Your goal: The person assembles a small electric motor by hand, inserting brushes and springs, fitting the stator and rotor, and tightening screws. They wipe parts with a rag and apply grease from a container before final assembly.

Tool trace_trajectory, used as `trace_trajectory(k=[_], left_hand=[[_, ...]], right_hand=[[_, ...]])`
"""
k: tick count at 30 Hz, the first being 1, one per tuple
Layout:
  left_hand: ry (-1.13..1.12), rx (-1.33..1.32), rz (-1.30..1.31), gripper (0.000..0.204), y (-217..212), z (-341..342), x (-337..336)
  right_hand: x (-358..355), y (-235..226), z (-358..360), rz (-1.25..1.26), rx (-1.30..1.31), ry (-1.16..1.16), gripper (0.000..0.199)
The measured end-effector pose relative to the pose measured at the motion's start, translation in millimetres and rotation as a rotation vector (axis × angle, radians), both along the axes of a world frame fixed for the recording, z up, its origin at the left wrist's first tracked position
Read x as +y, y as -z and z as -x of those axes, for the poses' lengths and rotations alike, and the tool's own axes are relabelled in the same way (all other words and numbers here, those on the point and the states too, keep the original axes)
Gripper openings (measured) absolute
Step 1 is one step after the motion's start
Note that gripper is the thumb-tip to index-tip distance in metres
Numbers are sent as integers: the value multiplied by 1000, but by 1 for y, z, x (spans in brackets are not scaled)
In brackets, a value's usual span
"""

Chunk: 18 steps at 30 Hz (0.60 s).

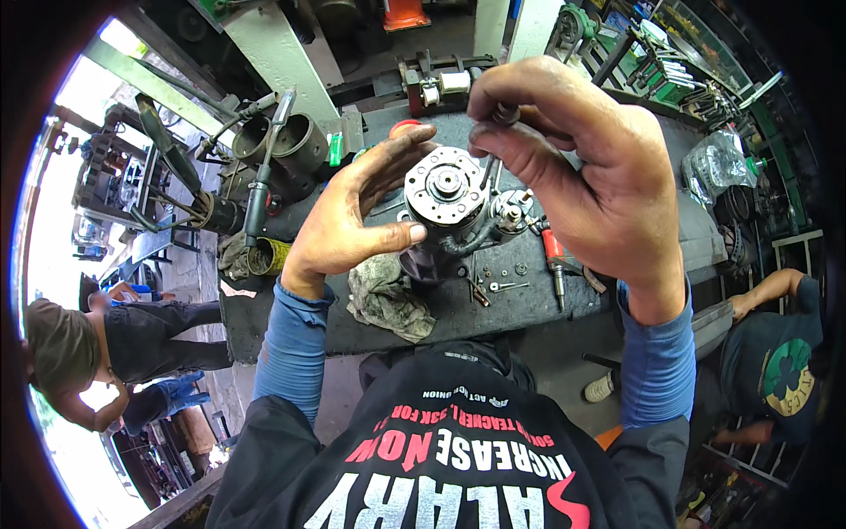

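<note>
A starter motor stands upright on the dark workbench, its round metal end plate facing up with a hub and several holes. My left hand curls round its left side, thumb at the near edge and fingers toward the back. Above the right edge of the plate, my right hand is closed, thumb and fingers pinching a thin dark rod that points down to the plate; its upper end is hidden by my fingers. A cylindrical solenoid and a black cable sit beside the motor.
A crumpled rag, a red-bodied tool and several small bolts and washers lie on the bench. Metal cylinders stand at left, a plastic bag at right. Other people are on both sides.
</note>
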<state>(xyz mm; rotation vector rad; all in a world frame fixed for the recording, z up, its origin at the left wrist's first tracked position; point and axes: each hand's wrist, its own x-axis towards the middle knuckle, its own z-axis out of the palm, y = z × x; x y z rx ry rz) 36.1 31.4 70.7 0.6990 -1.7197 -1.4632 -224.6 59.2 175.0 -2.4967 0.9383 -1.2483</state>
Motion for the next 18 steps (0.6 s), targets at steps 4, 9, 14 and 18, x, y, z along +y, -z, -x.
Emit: trace_trajectory(k=[4, 9, 14, 18], left_hand=[[18, 16, 21, 103, -1, 1, -1], [9, -74, 5, 101, -4, 1, -1], [8, -21, -11, 102, 3, 1, -3], [-22, -29, -81, 101, 3, 1, -2]], right_hand=[[-7, 3, -3, -270, -287, 87, 14], [7, 0, -4, 115, 91, 7, 11], [-3, 7, -5, -9, -87, 107, 17], [5, 11, -9, 34, -71, 78, 14]])
